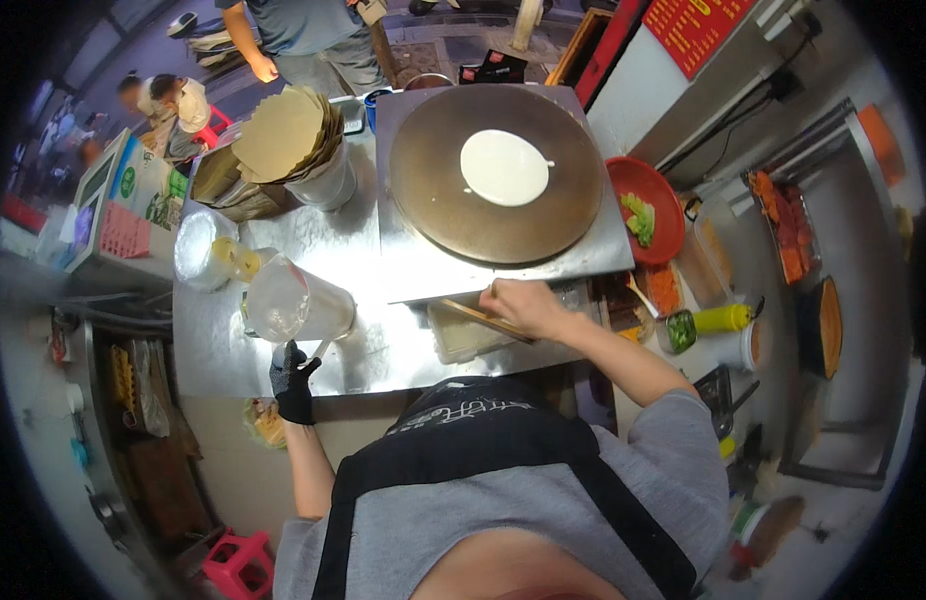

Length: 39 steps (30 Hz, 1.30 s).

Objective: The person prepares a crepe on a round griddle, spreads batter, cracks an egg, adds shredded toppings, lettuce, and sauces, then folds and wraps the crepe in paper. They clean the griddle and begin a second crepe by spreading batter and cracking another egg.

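A pool of pale batter (506, 167) lies on the round crêpe griddle (433, 217), slightly right of its middle. My left hand (292, 379), in a dark glove, is at the near side of a translucent plastic pitcher (305, 300) and grips its handle. The pitcher is tilted, its mouth towards the left. My bare right hand (527, 309) is closed around a wooden batter spreader (485, 321). The spreader is over a shallow rectangular container (463, 345) below the griddle's front edge. My fingers hide part of the spreader.
Stacked brown paper sleeves (283, 135) stand in a bucket (332, 184) at the counter's back left. Right of the griddle are a red bowl (665, 217) with lettuce, a green-topped container (680, 332) and a yellow squeeze bottle (722, 319). A person (305, 37) stands beyond the counter.
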Each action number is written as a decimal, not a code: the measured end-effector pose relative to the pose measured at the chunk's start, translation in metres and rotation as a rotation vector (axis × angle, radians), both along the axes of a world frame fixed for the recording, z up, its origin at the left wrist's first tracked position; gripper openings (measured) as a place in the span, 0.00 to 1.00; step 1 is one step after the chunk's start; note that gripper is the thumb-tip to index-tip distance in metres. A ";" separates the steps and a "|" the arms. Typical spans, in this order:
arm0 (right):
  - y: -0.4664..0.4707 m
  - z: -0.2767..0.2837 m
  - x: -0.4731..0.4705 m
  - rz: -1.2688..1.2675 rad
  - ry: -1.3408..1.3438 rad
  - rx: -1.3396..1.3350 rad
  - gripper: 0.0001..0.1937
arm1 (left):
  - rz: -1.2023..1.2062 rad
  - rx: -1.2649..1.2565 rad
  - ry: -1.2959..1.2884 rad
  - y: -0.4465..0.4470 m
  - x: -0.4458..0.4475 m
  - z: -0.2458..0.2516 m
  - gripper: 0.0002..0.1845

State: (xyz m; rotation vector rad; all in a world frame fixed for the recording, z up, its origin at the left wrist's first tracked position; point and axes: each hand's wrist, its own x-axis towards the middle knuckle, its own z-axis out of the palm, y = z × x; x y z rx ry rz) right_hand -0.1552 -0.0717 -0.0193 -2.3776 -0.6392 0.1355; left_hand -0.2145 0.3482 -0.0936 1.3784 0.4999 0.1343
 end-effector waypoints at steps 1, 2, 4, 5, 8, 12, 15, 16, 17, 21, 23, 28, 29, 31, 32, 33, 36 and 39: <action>-0.010 0.015 0.014 -0.041 0.077 0.041 0.13 | 0.001 0.013 -0.007 -0.002 0.003 -0.001 0.12; -0.019 0.026 0.033 -0.093 0.171 0.095 0.14 | 0.004 0.027 -0.014 -0.005 0.005 -0.001 0.12; -0.037 0.042 0.074 -0.204 0.417 0.356 0.15 | -0.009 0.172 -0.035 -0.014 0.010 0.000 0.12; -0.047 0.044 0.096 -0.229 0.500 0.478 0.15 | 0.015 0.158 -0.028 -0.018 0.012 0.002 0.13; -0.074 0.023 0.163 -0.243 0.458 0.568 0.15 | 0.134 -0.059 0.025 -0.033 0.020 0.013 0.13; -0.090 0.003 0.216 -0.442 0.412 0.612 0.15 | 0.187 -0.056 0.046 -0.042 0.024 0.010 0.14; -0.102 -0.014 0.241 -0.587 0.428 0.697 0.14 | 0.221 -0.048 0.025 -0.045 0.024 0.005 0.15; -0.107 -0.019 0.244 -0.638 0.417 0.742 0.13 | 0.217 -0.045 0.021 -0.045 0.023 0.004 0.15; -0.114 -0.024 0.244 -0.677 0.374 0.786 0.13 | 0.210 -0.042 0.016 -0.045 0.024 0.003 0.15; -0.129 -0.035 0.227 -0.787 0.159 0.882 0.12 | 0.216 -0.060 0.035 -0.047 0.025 0.007 0.16; -0.131 -0.028 0.201 -0.802 0.066 0.854 0.12 | 0.209 -0.059 0.039 -0.048 0.025 0.011 0.16; -0.130 -0.026 0.127 -0.760 -0.298 0.529 0.09 | 0.166 0.022 0.034 -0.047 0.025 0.006 0.15; -0.127 -0.023 0.114 -0.700 -0.375 0.444 0.09 | 0.148 0.036 0.023 -0.045 0.024 0.006 0.15; -0.118 -0.011 0.090 -0.556 -0.523 0.247 0.09 | 0.128 0.032 0.016 -0.046 0.023 0.008 0.15; -0.113 -0.005 0.082 -0.469 -0.582 0.130 0.09 | 0.127 0.014 0.024 -0.047 0.024 0.012 0.15; -0.109 -0.001 0.077 -0.379 -0.639 0.011 0.09 | 0.125 -0.005 0.031 -0.050 0.025 0.018 0.15; -0.083 0.009 0.079 -0.203 -0.632 -0.036 0.08 | 0.088 0.005 0.025 -0.056 0.025 0.031 0.14; -0.049 0.016 0.095 -0.073 -0.512 -0.069 0.09 | 0.100 -0.046 0.043 -0.052 0.027 0.026 0.14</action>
